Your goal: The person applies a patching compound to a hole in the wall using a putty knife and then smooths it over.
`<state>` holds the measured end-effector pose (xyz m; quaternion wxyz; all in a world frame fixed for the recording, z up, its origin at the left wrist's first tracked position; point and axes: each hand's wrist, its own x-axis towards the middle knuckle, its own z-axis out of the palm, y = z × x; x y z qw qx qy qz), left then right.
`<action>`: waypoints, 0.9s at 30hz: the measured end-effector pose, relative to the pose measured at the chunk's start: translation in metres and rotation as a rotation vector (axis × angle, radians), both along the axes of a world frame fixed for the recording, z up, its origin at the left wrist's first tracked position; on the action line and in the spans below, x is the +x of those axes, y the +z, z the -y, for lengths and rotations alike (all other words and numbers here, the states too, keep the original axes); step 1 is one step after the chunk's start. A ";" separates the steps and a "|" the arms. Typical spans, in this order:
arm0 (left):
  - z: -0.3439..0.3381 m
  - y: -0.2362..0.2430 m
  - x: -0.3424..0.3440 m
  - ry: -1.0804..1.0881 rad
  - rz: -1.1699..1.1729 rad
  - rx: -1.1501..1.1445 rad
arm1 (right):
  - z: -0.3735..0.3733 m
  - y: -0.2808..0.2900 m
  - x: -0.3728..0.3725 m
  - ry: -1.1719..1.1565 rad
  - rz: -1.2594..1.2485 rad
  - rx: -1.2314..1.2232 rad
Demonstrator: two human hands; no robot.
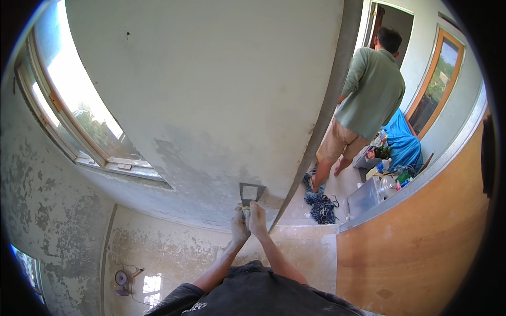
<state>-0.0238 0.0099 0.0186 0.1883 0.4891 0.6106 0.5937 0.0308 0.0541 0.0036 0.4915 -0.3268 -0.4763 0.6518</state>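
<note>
In the head view, the left hand (240,225), its fingers curled in, and the right hand (258,220), set close against it, are both closed around the short handle of a flat, broad-bladed grey metal scraper (259,193). The hands are brought together at the wrists' inner side, with little gap between them; how each single finger wraps the handle is too small to tell. The scraper is low on the wall in front of the person, blade upward, widening toward its top edge, with a paler patch on its middle. Whether the blade presses on the wall or stands just off it cannot be told.

The off-white plastered wall (221,89) carries darker grey, smeared patches around and to the left of the blade. Below it runs a glossy beige floor (174,239) spotted with whitish residue, where a small purplish-grey fan (122,278) stands at the left. A pale-framed glass window (92,124) opens the wall on the left, above a mottled grey wall (50,210). Through the opening at right, a person in a grey-green shirt and light shorts (371,92) stands with back turned, near a dark, tangled cloth heap (322,208), a bright blue sheet (405,145) and a smooth orange-brown wooden panel (411,237)
</note>
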 end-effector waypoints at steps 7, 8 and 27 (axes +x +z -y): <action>-0.006 -0.003 0.000 -0.042 0.044 0.017 | -0.001 0.015 0.000 -0.102 0.066 0.080; -0.007 0.003 0.002 -0.050 0.058 0.015 | -0.011 0.007 -0.001 -0.174 0.097 0.212; -0.001 -0.012 0.007 0.040 0.031 -0.027 | 0.007 0.022 0.006 -0.028 0.087 0.000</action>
